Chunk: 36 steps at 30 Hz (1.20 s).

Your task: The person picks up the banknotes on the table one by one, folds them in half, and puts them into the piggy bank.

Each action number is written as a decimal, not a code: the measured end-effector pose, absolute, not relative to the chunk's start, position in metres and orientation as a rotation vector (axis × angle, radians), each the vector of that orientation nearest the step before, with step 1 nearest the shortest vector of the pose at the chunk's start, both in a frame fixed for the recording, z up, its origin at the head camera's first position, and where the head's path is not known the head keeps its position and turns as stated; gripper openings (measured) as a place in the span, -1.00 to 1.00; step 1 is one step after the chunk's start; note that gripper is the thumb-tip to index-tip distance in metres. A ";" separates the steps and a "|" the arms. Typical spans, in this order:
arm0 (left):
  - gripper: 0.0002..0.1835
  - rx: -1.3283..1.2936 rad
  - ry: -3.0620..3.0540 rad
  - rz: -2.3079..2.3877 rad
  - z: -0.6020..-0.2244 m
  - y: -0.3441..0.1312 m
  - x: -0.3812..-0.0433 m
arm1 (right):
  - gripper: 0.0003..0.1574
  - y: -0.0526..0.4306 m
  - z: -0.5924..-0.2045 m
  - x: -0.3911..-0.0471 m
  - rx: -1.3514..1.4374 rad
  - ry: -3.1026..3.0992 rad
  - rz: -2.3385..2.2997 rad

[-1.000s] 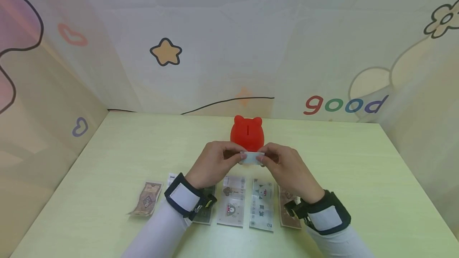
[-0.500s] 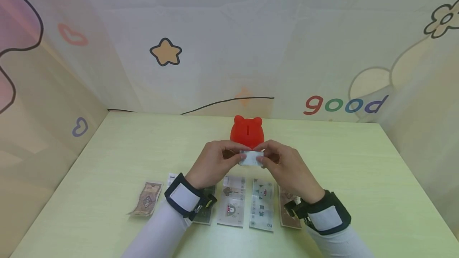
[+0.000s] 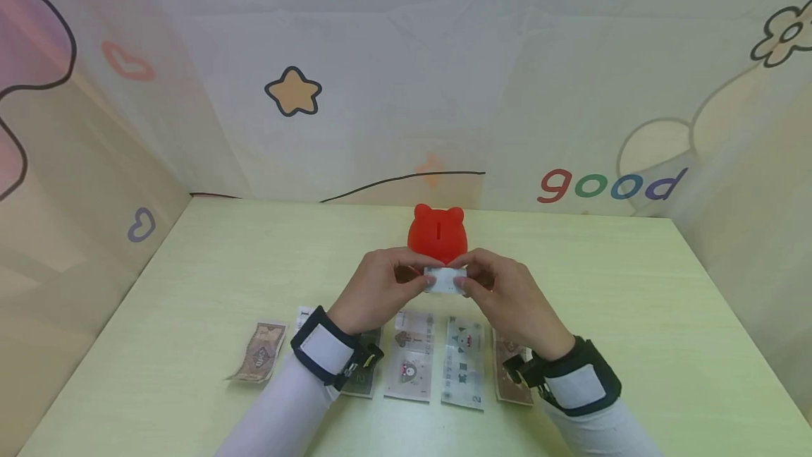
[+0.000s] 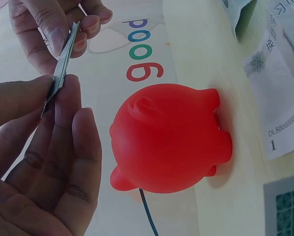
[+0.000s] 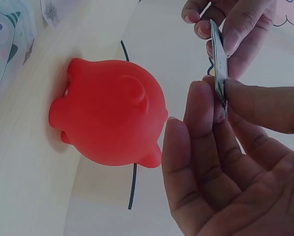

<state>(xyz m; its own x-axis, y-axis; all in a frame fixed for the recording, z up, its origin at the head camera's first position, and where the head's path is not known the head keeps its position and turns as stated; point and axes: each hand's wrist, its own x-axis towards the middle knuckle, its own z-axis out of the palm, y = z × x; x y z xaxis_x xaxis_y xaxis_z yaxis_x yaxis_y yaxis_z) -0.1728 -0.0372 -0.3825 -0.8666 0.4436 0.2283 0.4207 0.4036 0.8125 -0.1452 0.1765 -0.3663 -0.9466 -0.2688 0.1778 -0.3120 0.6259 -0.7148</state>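
Note:
A small folded banknote (image 3: 445,280) is held level between both hands, in front of the red piggy bank (image 3: 438,233). My left hand (image 3: 384,286) pinches its left end between thumb and fingers, and my right hand (image 3: 505,293) pinches the right end the same way. Seen edge-on in the left wrist view, the folded banknote (image 4: 63,69) shows several thin layers pressed together. The piggy bank (image 5: 112,112) stands on its feet on the table, its coin slot facing up. Both hands are raised above the tabletop, nearer to me than the bank.
On the pale table (image 3: 190,273) several play banknotes lie in a row under the forearms, among them a pinkish note (image 3: 409,365), a pale green note (image 3: 464,372) and a brown note (image 3: 259,355) with a lifted corner. A printed cloth backdrop (image 3: 380,90) stands behind and at both sides.
The fingertips have come slightly closer together along the top edge of the folded banknote, mostly in the first half second. The piggy bank and the notes on the table have not moved.

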 end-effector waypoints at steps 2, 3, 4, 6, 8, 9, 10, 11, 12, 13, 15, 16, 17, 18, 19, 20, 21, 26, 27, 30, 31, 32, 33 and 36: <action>-0.71 0.809 2.614 1.493 -0.383 -0.037 -0.173 | -0.68 0.177 -0.366 -0.145 0.501 -2.781 1.240; -0.70 0.811 2.614 1.490 -0.383 -0.037 -0.173 | -0.67 0.177 -0.366 -0.145 0.502 -2.780 1.240; -0.69 0.812 2.613 1.487 -0.383 -0.037 -0.173 | -0.67 0.177 -0.367 -0.145 0.504 -2.779 1.241; -0.69 0.812 2.613 1.478 -0.383 -0.037 -0.173 | -0.66 0.177 -0.367 -0.145 0.506 -2.781 1.237; -0.68 0.811 2.616 1.471 -0.383 -0.037 -0.173 | -0.65 0.177 -0.367 -0.145 0.509 -2.782 1.228; -0.68 0.811 2.618 1.467 -0.382 -0.037 -0.173 | -0.65 0.177 -0.367 -0.145 0.510 -2.783 1.223; -0.68 0.810 2.621 1.462 -0.382 -0.037 -0.173 | -0.64 0.177 -0.367 -0.146 0.513 -2.784 1.217; -0.68 0.808 2.623 1.459 -0.382 -0.037 -0.173 | -0.64 0.177 -0.367 -0.146 0.514 -2.786 1.210; -0.68 0.806 2.625 1.456 -0.382 -0.037 -0.173 | -0.64 0.177 -0.367 -0.146 0.514 -2.788 1.206; -0.67 0.801 2.624 1.455 -0.382 -0.037 -0.173 | -0.63 0.177 -0.367 -0.146 0.514 -2.790 1.205; -0.67 0.794 2.621 1.454 -0.382 -0.037 -0.173 | -0.63 0.177 -0.366 -0.146 0.509 -2.792 1.205; -0.67 0.791 2.619 1.456 -0.382 -0.037 -0.173 | -0.62 0.177 -0.366 -0.146 0.506 -2.794 1.205; -0.67 0.791 2.616 1.458 -0.382 -0.037 -0.173 | -0.62 0.177 -0.366 -0.146 0.501 -2.795 1.207; -0.67 0.792 2.612 1.461 -0.382 -0.037 -0.173 | -0.62 0.177 -0.366 -0.145 0.498 -2.795 1.211; -0.67 0.794 2.610 1.463 -0.382 -0.037 -0.173 | -0.62 0.177 -0.366 -0.145 0.494 -2.795 1.214; -0.67 0.799 2.609 1.465 -0.383 -0.037 -0.173 | -0.62 0.177 -0.366 -0.145 0.491 -2.794 1.215; -0.67 0.803 2.608 1.466 -0.383 -0.037 -0.173 | -0.62 0.177 -0.366 -0.145 0.490 -2.794 1.216; -0.66 0.807 2.608 1.463 -0.383 -0.036 -0.173 | -0.62 0.177 -0.365 -0.145 0.500 -2.792 1.214; -0.66 0.803 2.609 1.461 -0.383 -0.036 -0.173 | -0.61 0.177 -0.365 -0.145 0.502 -2.792 1.213; -0.65 0.793 2.610 1.459 -0.383 -0.036 -0.173 | -0.59 0.177 -0.366 -0.145 0.499 -2.794 1.211; -0.64 0.788 2.610 1.459 -0.383 -0.036 -0.172 | -0.58 0.177 -0.366 -0.145 0.497 -2.795 1.211; -0.64 0.785 2.609 1.458 -0.383 -0.036 -0.172 | -0.57 0.177 -0.366 -0.145 0.493 -2.796 1.213; -0.64 0.782 2.606 1.461 -0.383 -0.036 -0.172 | -0.56 0.177 -0.366 -0.145 0.487 -2.797 1.217; -0.63 0.772 2.597 1.465 -0.383 -0.036 -0.172 | -0.55 0.177 -0.365 -0.145 0.479 -2.797 1.230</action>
<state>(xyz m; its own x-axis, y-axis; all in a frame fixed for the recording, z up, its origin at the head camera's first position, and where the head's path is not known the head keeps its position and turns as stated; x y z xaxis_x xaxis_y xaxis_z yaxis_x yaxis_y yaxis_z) -0.1723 -0.0363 -0.3826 -0.8726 0.4516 0.1862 0.3930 0.4226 0.8167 -0.1452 0.1767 -0.3654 -0.9508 -0.2609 0.1669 -0.2993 0.6360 -0.7112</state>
